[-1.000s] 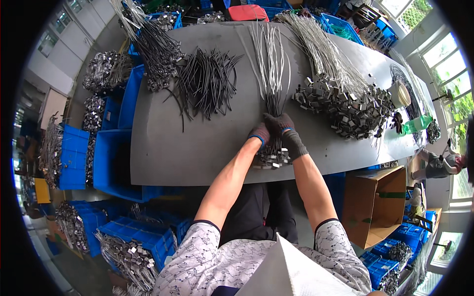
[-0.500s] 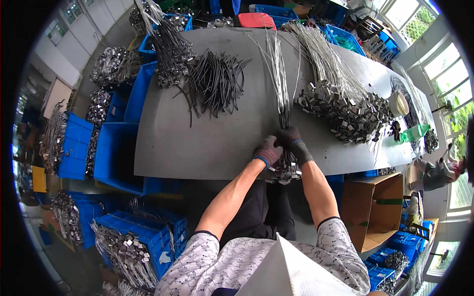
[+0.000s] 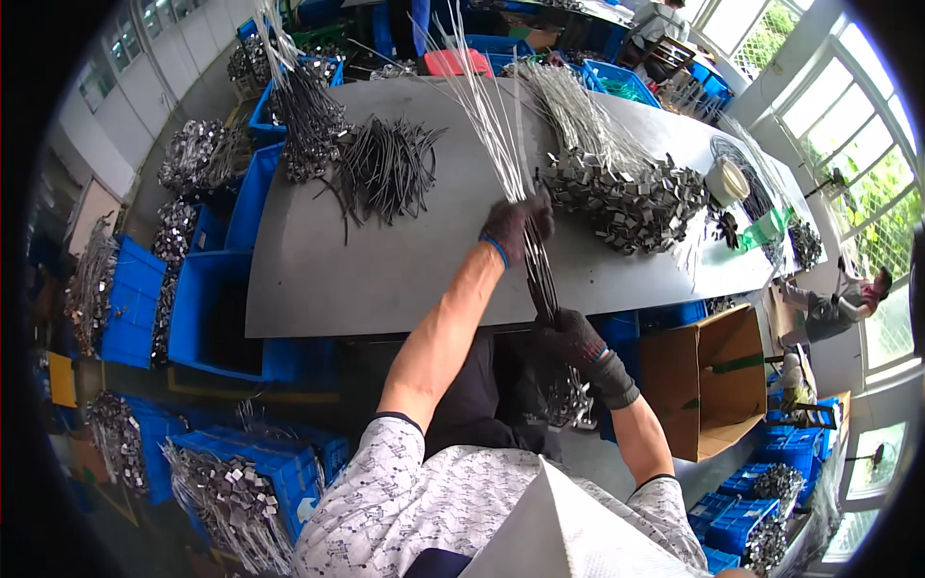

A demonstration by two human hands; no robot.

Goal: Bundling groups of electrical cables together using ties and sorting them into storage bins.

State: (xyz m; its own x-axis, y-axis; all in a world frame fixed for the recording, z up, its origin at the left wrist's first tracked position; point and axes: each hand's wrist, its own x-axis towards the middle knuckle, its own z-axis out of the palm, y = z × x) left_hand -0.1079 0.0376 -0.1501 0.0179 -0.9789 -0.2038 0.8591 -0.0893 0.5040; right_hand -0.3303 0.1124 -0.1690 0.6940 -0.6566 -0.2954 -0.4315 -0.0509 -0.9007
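A long bundle of thin silver wires (image 3: 496, 144) with dark sleeves slants over the table's near edge. My left hand (image 3: 515, 229), in a dark knit glove with a blue cuff edge, is closed round the bundle's middle. Lower down, my gloved right hand (image 3: 572, 345) grips the dark-sleeved part just past the edge. Small metal end pieces (image 3: 570, 403) hang below that hand, partly in shadow. The far wire ends fan out loosely above the table.
On the grey table (image 3: 385, 279) lie a pile of black sleeved strands (image 3: 390, 169), a heap of metal-ended wires (image 3: 631, 202) and a green bottle (image 3: 766, 229). Blue crates (image 3: 217, 313) stand left; a cardboard box (image 3: 703, 385) sits right. Another person (image 3: 838, 299) is at far right.
My hands have moved apart along the bundle: the left one away from me, the right one towards me. The metal ends now hang lower, below the table edge. The view has shifted slightly.
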